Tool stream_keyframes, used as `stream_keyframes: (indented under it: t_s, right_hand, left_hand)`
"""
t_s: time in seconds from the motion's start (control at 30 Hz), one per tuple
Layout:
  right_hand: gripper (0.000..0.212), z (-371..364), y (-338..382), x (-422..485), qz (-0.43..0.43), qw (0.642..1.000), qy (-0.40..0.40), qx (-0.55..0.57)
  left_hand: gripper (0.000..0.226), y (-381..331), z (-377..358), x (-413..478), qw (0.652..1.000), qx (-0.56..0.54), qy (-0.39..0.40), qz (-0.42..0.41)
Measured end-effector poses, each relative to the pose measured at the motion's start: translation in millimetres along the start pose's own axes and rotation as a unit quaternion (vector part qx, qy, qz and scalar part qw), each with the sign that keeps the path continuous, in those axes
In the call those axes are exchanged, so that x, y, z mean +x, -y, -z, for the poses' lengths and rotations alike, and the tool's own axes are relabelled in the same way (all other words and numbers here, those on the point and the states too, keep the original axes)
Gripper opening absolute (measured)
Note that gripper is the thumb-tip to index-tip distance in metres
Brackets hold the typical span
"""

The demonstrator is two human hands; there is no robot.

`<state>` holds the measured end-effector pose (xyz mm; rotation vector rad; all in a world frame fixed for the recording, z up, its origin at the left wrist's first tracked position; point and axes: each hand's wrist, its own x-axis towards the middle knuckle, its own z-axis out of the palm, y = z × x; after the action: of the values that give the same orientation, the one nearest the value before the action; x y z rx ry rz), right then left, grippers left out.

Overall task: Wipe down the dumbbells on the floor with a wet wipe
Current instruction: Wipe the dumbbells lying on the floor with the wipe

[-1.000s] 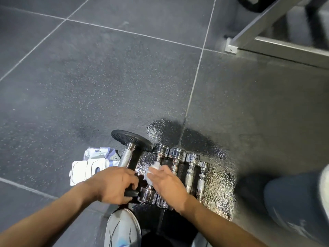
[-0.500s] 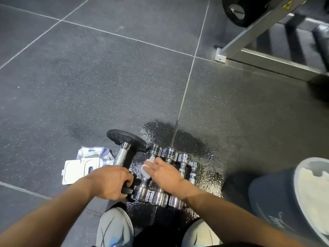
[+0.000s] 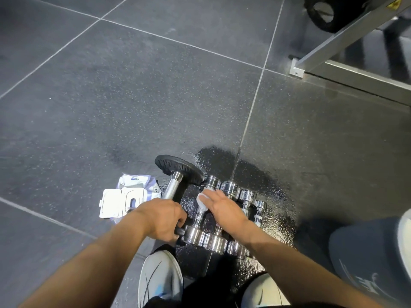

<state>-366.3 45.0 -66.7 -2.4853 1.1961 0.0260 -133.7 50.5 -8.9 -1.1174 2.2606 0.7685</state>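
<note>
Floor: dark speckled rubber tiles (image 3: 133, 96) with thin pale seams; one seam runs from 12 o'clock down toward the weights.
Wet patch: a glossy, darker area (image 3: 280, 196) spreads round the weights, mostly on their 3 o'clock side.
Large dumbbell: the large dumbbell (image 3: 173, 188) stands tilted at the 9 o'clock end of the row, its black plate end raised toward 12 o'clock and its chrome bar sloping down toward the person.
Left hand: the left hand (image 3: 162, 218) grips the near end of the large dumbbell, fingers curled round it.
Chrome dumbbells: four chrome dumbbells (image 3: 230, 187) lie side by side on the wet patch, touching or nearly touching, their bars pointing from 6 to 12 o'clock; they get smaller toward 3 o'clock.
Wet wipe: the white wet wipe (image 3: 202, 202) sits on the bar of the chrome dumbbell nearest the large one, just below its far head.
Right hand: the right hand (image 3: 224, 210) lies across the chrome row with its fingers bent over the wet wipe, holding it against that bar.
Wipe pack: a white wipe pack (image 3: 124, 201) lies on the floor at 9 o'clock of the large dumbbell, just beside it, with its lid flap open.
Shoes: two pale shoes (image 3: 160, 278) show at 6 o'clock, one on each side of the row's near end.
Frame: a grey metal frame (image 3: 355, 78) rests on the floor at 2 o'clock, well apart from the weights, with a black weight plate (image 3: 333, 21) behind it at 1 o'clock.
Right edge: a grey-blue shape (image 3: 367, 252) at 4 o'clock; what it is cannot be told.
</note>
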Motion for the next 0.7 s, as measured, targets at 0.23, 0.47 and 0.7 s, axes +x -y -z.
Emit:
stream_keyframes:
  t_s: [0.23,0.47,0.7]
  right_hand:
    - [0.077,5.0,36.2,-9.1,0.036,0.995,0.041,-0.079]
    - [0.085,-1.5,12.3,13.3,-0.016,0.995,0.070,-0.068]
    - [0.072,-5.3,37.5,-13.7,0.052,0.992,0.109,-0.019]
  left_hand:
    - [0.029,1.9,-0.1,0.4,1.000,0.006,0.009,-0.005]
    - [0.027,2.0,-1.5,0.5,1.000,0.003,0.001,-0.002]
    - [0.032,0.9,-1.3,2.5,1.000,0.014,0.007,-0.002]
